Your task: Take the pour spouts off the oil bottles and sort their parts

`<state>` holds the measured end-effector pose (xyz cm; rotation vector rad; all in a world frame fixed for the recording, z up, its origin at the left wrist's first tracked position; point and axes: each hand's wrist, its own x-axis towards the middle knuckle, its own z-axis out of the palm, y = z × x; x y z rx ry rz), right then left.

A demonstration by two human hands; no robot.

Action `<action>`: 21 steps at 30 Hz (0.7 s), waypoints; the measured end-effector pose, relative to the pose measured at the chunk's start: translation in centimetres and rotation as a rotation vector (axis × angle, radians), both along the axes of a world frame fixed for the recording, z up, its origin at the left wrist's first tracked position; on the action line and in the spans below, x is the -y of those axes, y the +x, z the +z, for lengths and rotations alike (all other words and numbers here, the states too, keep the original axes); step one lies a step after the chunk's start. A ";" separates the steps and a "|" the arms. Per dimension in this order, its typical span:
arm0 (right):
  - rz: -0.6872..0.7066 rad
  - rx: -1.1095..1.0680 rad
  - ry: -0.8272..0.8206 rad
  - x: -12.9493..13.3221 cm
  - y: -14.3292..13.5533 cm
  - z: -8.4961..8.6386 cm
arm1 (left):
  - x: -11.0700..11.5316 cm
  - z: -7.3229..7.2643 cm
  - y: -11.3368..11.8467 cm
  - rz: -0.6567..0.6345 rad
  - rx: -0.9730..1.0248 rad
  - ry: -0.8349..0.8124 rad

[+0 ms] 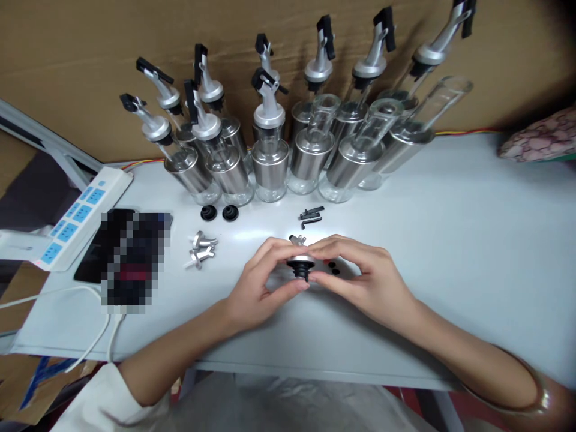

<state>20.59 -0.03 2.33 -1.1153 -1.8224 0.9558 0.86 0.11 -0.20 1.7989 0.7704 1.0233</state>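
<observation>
Got my left hand (pixel 265 282) and right hand (pixel 366 273) pinching one spout (pixel 300 264) mid-frame, nine spouted bottles (pixel 270 167) up top, three bare ones (pixel 351 165) left.

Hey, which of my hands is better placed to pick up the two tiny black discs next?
Probably your right hand: the black discs show between its thumb and fingers, while your left hand is farther off, across the silver-and-black spout both hold.

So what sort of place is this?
Probably a small assembly workspace: glass bottles stand in rows, loose metal spouts and black stoppers lie on the table, and the left hand and right hand hold a pourer top.
</observation>
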 end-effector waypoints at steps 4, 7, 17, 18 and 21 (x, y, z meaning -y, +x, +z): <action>0.034 0.044 0.117 -0.1 -0.1 -0.4 | 0.1 0.3 0.2 0.015 -0.017 0.017; 0.103 0.110 0.233 -0.1 -0.1 -0.6 | 0.2 0.6 0.3 0.050 -0.039 0.090; -0.081 0.657 0.327 -1.4 1.1 -1.2 | 0.0 0.6 0.4 0.134 -0.186 0.157; -0.083 0.700 0.328 -1.5 1.1 -1.5 | 0.0 0.4 0.4 0.131 -0.185 0.152; -0.059 0.748 0.319 -1.5 1.1 -2.0 | 0.1 0.1 0.5 0.123 -0.186 0.133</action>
